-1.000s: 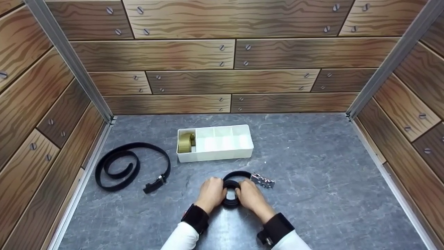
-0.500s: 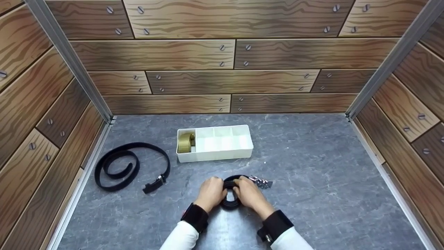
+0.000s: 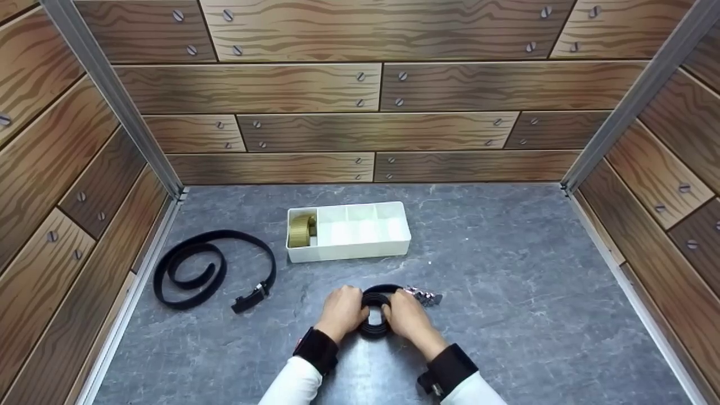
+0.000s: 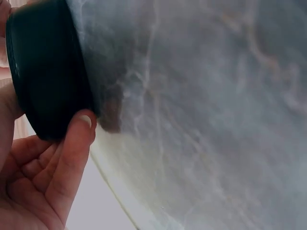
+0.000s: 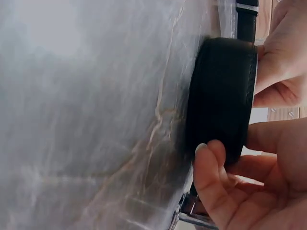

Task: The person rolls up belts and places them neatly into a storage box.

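Note:
A black belt [image 3: 373, 330] is wound into a coil that stands on its edge at the front middle. My left hand [image 3: 341, 308] grips the coil's left side, thumb inside the ring; the left wrist view shows the fingers at the outside of the coiled belt [image 4: 48, 72]. On the coil's right side my right hand [image 3: 408, 315] holds it the same way, its fingertips on the outer turn of the belt [image 5: 220, 96] in the right wrist view. The belt's loose end runs behind the right hand to a shiny silver buckle [image 3: 426, 296].
A white divided box [image 3: 349, 253] stands behind the hands, with a coiled olive-yellow belt [image 3: 300, 230] in its left compartment. To the left, another black belt [image 3: 163, 270] lies loosely curled with its dark buckle [image 3: 250, 298]. Wood-patterned walls [image 3: 371, 129] surround the grey floor.
The buckle has drawn slightly left, closer to the coil. My right fingers shifted on the coil's top and went back to its right side. The left hand has stayed in place.

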A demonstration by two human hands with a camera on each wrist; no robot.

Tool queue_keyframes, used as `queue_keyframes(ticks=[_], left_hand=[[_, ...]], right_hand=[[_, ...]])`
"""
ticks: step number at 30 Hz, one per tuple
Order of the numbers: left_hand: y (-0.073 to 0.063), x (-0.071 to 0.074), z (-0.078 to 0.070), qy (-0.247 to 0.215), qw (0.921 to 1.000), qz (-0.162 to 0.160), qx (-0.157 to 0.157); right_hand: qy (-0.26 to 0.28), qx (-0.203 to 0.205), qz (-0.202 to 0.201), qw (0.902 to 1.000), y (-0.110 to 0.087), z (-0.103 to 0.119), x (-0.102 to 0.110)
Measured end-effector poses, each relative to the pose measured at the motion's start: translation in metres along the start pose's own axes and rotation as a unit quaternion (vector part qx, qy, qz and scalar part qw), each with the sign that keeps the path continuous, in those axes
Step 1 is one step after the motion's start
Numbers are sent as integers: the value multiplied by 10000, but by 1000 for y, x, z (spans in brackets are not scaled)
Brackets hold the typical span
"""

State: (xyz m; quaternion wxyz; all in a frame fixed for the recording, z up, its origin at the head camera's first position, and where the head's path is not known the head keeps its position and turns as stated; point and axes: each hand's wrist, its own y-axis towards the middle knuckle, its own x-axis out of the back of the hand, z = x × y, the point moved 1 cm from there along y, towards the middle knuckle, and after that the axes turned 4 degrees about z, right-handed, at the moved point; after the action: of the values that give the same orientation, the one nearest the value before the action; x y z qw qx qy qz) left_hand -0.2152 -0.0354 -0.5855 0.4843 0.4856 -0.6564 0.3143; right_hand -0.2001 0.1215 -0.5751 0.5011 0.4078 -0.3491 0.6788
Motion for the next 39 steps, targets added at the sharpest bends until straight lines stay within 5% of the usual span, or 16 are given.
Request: queue_keyframes(ticks=[6, 13, 22, 30, 39], left_hand=[[2, 0, -3, 9, 10000, 88, -40], [1, -3, -5, 193, 9993, -224, -208], [0, -3, -5, 216, 9984, -400, -328], [-4, 1, -8, 345, 9938, -958, -452], [-7, 11, -3, -5, 9859, -1576, -555]], right_hand=[[-110, 287, 51, 9995, 4, -3, 1], [-103, 246, 198, 9994, 3, -3, 7], [214, 511, -408, 9976, 12, -5, 32], [976, 1115, 359, 9883, 21, -23, 34], [2005, 1231, 540, 9704, 16, -24, 50]])
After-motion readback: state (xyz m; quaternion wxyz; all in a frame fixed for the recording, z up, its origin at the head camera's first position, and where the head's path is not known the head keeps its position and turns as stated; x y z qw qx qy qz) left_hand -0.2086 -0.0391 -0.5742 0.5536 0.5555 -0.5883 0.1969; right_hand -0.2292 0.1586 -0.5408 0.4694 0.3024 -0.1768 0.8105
